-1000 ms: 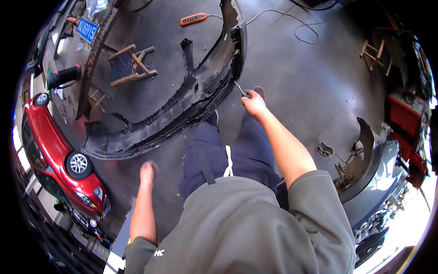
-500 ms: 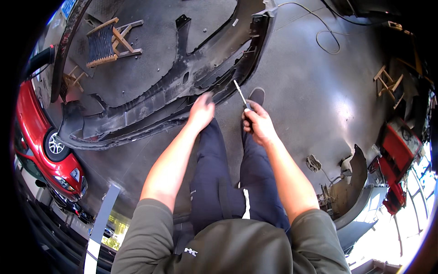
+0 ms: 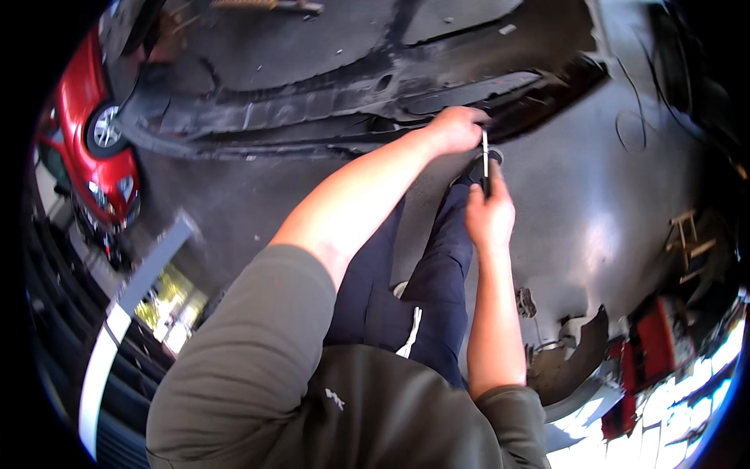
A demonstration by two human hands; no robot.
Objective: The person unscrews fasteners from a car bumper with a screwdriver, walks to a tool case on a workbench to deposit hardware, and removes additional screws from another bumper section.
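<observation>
The top edge crops the bumper (image 3: 312, 102) and a wooden stool (image 3: 246, 4).

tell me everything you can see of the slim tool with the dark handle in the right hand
The slim, straight tool has a narrow, pale shaft that looks like bare metal and a dark handle, mostly hidden by the bare right hand gripping it. It points away from the person, toward the large, black curved bumper. Its far end is close to the blurred fingers of the bare left hand; whether it touches them or the bumper, and its tip's shape, cannot be told.
</observation>
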